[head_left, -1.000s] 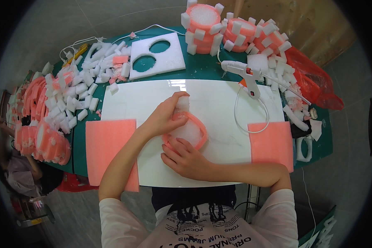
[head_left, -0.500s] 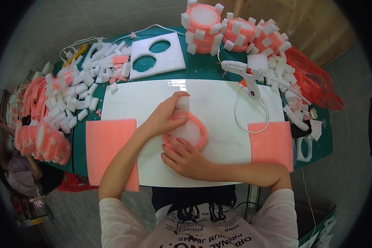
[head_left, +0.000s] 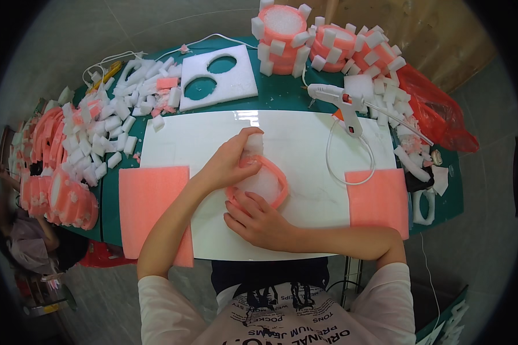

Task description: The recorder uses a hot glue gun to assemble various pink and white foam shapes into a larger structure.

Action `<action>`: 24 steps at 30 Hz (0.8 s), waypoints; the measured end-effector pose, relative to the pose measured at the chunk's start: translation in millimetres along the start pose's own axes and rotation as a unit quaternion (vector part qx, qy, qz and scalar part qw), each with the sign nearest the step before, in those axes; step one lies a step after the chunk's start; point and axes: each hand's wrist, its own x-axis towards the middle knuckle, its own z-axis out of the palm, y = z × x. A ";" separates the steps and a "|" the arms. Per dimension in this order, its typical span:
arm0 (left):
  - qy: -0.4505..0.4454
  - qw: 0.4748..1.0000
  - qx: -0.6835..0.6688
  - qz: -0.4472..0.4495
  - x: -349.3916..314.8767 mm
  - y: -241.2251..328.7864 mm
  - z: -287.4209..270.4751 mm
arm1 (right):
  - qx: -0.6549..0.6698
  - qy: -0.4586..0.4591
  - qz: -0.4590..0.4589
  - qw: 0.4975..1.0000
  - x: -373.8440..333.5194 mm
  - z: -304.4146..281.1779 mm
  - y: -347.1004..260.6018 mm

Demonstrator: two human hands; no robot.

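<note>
A round pink foam ring with a white foam base [head_left: 262,183] sits on the white board in front of me. My left hand [head_left: 236,161] is closed around a small white foam block [head_left: 254,145] at the ring's far side. Its thumb lies over the ring's rim and its fingertips curl past the block's far end. At the near left side, my right hand [head_left: 260,223] grips the ring's wall with curled fingers. The fingers cover part of the rim there.
A white glue gun [head_left: 334,95] stands at the right of the board [head_left: 311,218], its cord looped. Pink foam sheets [head_left: 154,213] flank both sides. Loose white foam blocks [head_left: 112,123] heap at left; block-studded pink rings [head_left: 282,43] stack behind. Another person [head_left: 31,244] is at far left.
</note>
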 end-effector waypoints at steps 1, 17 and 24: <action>0.002 1.000 0.001 0.002 -0.1 -0.7 0.2 | 0.000 0.000 0.000 1.000 0.1 -0.1 0.0; 0.001 1.000 0.001 0.002 0.2 -0.7 0.0 | -0.004 0.004 0.001 1.000 0.3 0.4 -0.1; 0.006 1.000 0.000 0.008 -0.6 -0.8 -0.1 | -0.004 0.003 -0.002 1.000 0.6 -0.1 0.0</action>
